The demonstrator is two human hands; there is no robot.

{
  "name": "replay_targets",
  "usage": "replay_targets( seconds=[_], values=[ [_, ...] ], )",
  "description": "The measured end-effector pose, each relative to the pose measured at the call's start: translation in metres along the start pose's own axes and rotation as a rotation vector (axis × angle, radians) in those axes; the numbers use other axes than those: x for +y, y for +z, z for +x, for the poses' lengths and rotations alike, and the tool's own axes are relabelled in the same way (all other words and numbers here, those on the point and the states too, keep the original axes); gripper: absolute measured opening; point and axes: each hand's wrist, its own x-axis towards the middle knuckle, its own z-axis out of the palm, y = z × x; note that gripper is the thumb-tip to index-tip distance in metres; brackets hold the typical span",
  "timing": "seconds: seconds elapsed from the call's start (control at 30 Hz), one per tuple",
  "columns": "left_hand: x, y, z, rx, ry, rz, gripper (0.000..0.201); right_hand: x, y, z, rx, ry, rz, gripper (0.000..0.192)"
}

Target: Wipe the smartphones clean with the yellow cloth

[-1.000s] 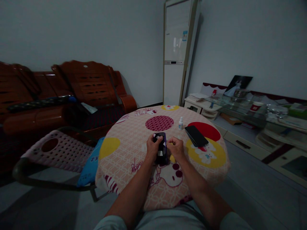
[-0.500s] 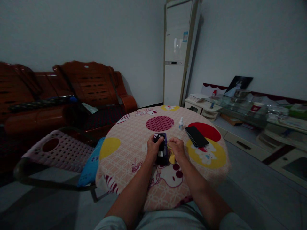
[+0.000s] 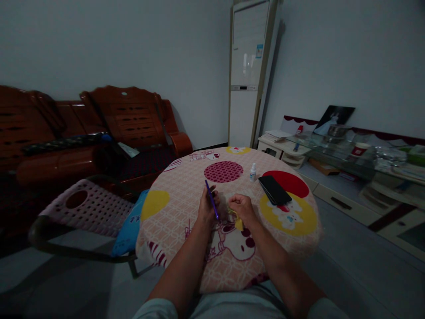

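My left hand [image 3: 206,206] grips a phone [image 3: 212,200] tilted up on its side, so mostly its thin purple edge faces me. Close by on the right, my right hand [image 3: 242,207] is closed, fingertips pinched together on a small yellow cloth [image 3: 238,223] that hangs below them. The two hands are apart, above the patterned tablecloth. Beyond my right hand stand a small white spray bottle [image 3: 253,172] and, lying flat, a second, black phone or phone case [image 3: 275,190].
The round table [image 3: 175,195] wears a pink printed cloth. At its left are a woven chair [image 3: 89,212] and a blue packet [image 3: 128,230]. A wooden sofa [image 3: 129,117] stands behind. To the right, a glass-topped cabinet [image 3: 332,148] holds a paper cup [image 3: 360,149].
My left hand has turned the phone from its face showing to its edge. My right hand has come slightly away from the phone, with the yellow cloth. The view has shifted slightly.
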Motion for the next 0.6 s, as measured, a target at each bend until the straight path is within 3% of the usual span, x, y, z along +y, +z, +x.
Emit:
replay_targets(
  seconds=[0.2, 0.4, 0.5, 0.6],
  values=[
    [0.000, -0.017, 0.001, -0.217, -0.088, -0.223, 0.039, 0.008, 0.002, 0.002, -0.016, 0.052, -0.004, 0.019],
    [-0.006, -0.019, 0.000, -0.262, -0.084, -0.235, 0.049, 0.006, 0.006, -0.003, -0.102, -0.004, -0.097, 0.023],
    [-0.003, -0.016, -0.001, -0.242, -0.099, -0.177, 0.051, 0.005, 0.013, -0.007, -0.171, -0.018, -0.133, 0.026],
    [0.000, -0.015, 0.000, -0.214, -0.104, -0.164, 0.049, 0.005, 0.020, -0.011, -0.162, -0.002, -0.190, 0.027]
  ],
)
